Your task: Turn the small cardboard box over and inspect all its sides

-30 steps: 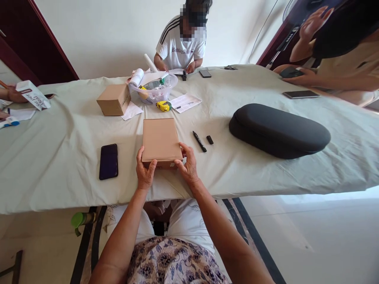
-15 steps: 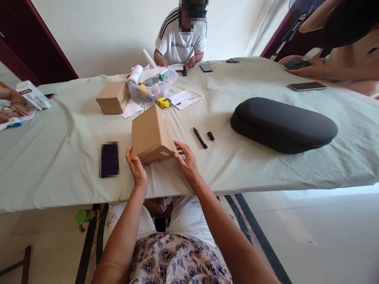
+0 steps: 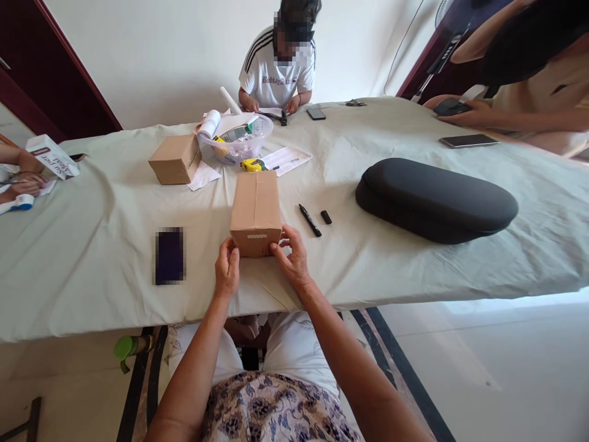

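A brown cardboard box (image 3: 256, 205) rests on the cloth-covered table, its taped top up and a small printed mark on the side towards me. My left hand (image 3: 227, 268) grips its near left corner, thumb on the front face. At the near right corner, my right hand (image 3: 292, 256) holds the box with thumb in front and fingers along the side. To the right of the box lie an uncapped black marker (image 3: 310, 220) and its black cap (image 3: 326, 217). A dark, blurred-out flat object (image 3: 170, 256) lies left of my left hand.
Behind the box are a yellow tape measure (image 3: 253, 164), a printed paper (image 3: 289, 161), a filled plastic basin (image 3: 264, 138) and a second cardboard box (image 3: 172, 161). A long black case (image 3: 435, 199) occupies the right. Other people sit around the table (image 3: 405, 270).
The box has turned from a tilted, angled pose to lie squarely before me, slightly to the right. Both hands have stayed on it, the left moving rightward with it.
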Action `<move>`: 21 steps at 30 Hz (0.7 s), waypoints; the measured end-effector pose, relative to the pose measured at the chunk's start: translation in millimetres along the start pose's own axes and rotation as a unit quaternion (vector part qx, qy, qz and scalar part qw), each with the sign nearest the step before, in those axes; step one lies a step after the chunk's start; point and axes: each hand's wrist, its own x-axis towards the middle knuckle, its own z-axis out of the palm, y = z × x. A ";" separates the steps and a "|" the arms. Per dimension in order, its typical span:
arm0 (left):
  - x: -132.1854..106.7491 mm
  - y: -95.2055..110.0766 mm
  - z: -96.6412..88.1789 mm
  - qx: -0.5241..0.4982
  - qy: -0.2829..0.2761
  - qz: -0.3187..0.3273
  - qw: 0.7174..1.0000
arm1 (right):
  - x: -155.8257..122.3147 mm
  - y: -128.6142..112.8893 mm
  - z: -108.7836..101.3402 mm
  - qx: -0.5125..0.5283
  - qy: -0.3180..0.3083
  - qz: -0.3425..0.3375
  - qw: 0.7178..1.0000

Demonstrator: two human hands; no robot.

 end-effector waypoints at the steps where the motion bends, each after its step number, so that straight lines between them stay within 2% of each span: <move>1: -0.5 0.1 0.5 -0.006 -0.001 -0.003 1.000 | 0.0 1.4 2.5 0.000 -0.018 0.019 1.000; 5: -0.4 -1.4 0.2 0.020 0.044 -0.013 0.999 | -0.4 6.2 7.8 0.007 -0.080 0.089 0.993; 9: 0.3 -5.0 -1.0 0.040 0.096 -0.029 0.994 | -0.9 6.8 7.4 -0.019 -0.099 0.085 0.991; 13: 0.7 -8.6 -0.5 0.008 0.143 -0.041 0.989 | 0.2 4.4 7.3 -0.045 -0.092 0.082 0.991; 17: 2.3 -8.4 0.1 -0.041 0.130 -0.056 0.989 | 1.7 -0.4 6.7 -0.030 -0.059 0.103 0.992; 21: 4.2 -6.9 0.4 -0.079 0.120 -0.067 0.987 | 1.7 -7.5 3.9 0.007 -0.073 0.081 0.994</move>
